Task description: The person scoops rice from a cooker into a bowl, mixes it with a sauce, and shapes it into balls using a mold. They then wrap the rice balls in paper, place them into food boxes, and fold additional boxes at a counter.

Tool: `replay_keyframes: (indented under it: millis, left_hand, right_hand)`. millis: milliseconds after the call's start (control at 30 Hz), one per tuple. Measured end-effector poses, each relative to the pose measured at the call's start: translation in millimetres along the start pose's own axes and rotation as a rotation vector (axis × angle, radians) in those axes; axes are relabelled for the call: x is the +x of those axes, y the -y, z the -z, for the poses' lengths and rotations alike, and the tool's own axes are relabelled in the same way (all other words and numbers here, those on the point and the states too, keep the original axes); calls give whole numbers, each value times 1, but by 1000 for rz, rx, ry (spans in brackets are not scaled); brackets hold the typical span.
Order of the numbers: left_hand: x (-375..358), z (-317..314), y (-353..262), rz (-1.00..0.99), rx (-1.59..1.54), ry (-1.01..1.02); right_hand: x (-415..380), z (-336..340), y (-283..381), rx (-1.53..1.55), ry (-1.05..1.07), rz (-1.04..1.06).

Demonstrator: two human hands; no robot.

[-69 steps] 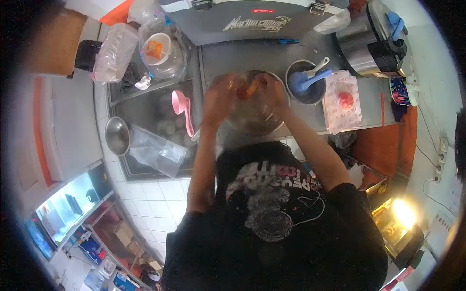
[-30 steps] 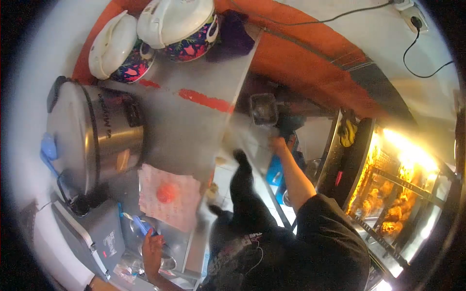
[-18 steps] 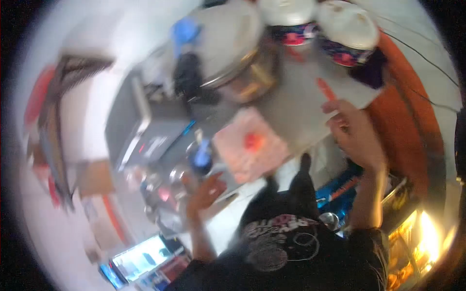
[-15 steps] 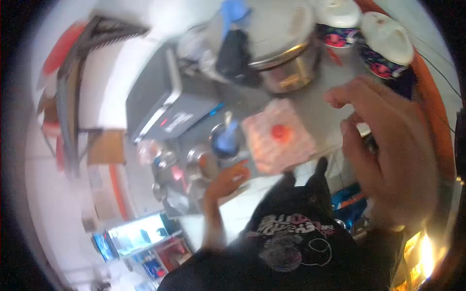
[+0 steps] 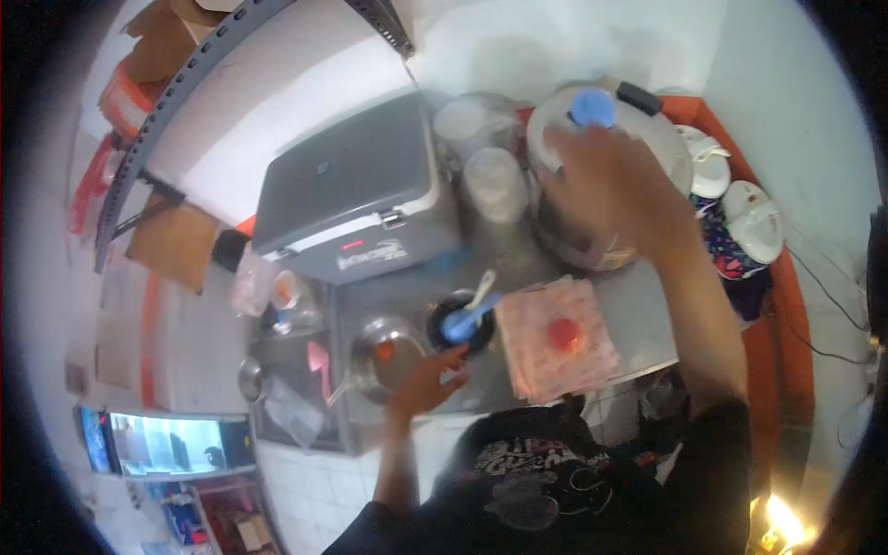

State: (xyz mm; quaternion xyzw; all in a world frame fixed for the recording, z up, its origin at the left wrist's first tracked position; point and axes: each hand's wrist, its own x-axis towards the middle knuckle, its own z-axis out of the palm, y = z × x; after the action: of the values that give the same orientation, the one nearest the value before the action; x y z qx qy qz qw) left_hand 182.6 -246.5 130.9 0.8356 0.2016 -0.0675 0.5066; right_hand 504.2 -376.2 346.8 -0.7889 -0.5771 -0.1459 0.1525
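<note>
My right hand (image 5: 615,180), blurred, is raised in front of the big metal pot (image 5: 666,139). Its fingers are closed around a bottle with a blue cap (image 5: 592,108); the hand hides most of the bottle's body. My left hand (image 5: 427,387) hovers near the counter's front edge, fingers apart and holding nothing. Just above its fingertips is a black bowl (image 5: 444,310) with a blue utensil (image 5: 467,321) and a pale-handled one in it. To the right lies a stack of pink patterned paper sheets (image 5: 532,361), a round red item (image 5: 564,336) on top.
A grey cool box (image 5: 351,185) stands at the back, beside clear containers (image 5: 495,185). A metal pan (image 5: 384,361) and pink tongs-like utensil (image 5: 319,365) are at left. White-lidded flowered containers (image 5: 749,227) stand right. A bright flame-like light (image 5: 784,523) glows at lower right.
My right hand has reached forward and left to the blue-capped bottle, which now shows over the pot. My left hand stays low near the black bowl. The whole view has shifted.
</note>
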Motion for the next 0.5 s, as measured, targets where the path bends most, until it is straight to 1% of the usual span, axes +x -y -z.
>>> replay_keyframes:
  millis: [33,67,100,133,167,200,233,267,300,333,400,433,467,500]
  left_hand:
    - [10,9,-9,-95,117,-79]
    - [23,16,-21,-196,233,-163]
    - [42,28,-41,-295,250,-165]
    - [64,33,-49,-343,240,-149]
    - [87,39,-60,-437,244,-193]
    - [112,43,-73,-528,241,-241]
    - [140,46,-90,-569,224,-234]
    - [167,48,-109,-632,267,-269]
    - [191,48,-125,-682,311,-301]
    - [218,47,-133,-698,296,-289]
    - [269,37,-137,-884,301,-210]
    - [277,35,-148,-893,148,-101]
    - [282,32,-152,-878,137,-82]
    - [286,31,-154,-831,81,-14]
  right_hand:
    - [37,-41,-31,-106,-163,-127]
    - [60,-77,-68,-188,-153,-254]
    - [78,-119,-107,-214,-100,-364]
    - [85,-163,-141,-203,-112,-407]
    - [93,-217,-183,-192,-129,-445]
    - [99,-295,-248,-313,-20,-258]
    - [89,-180,-150,20,103,-595]
    - [87,-227,-176,-16,-156,-575]
    - [86,-245,-201,134,-154,-557]
    - [85,-225,-203,113,-153,-570]
    - [74,-180,-198,409,-390,-573]
    - [58,-150,-198,445,-465,-504]
    - [31,-123,-205,487,-537,-435]
    - [-9,-104,-229,658,-395,-528]
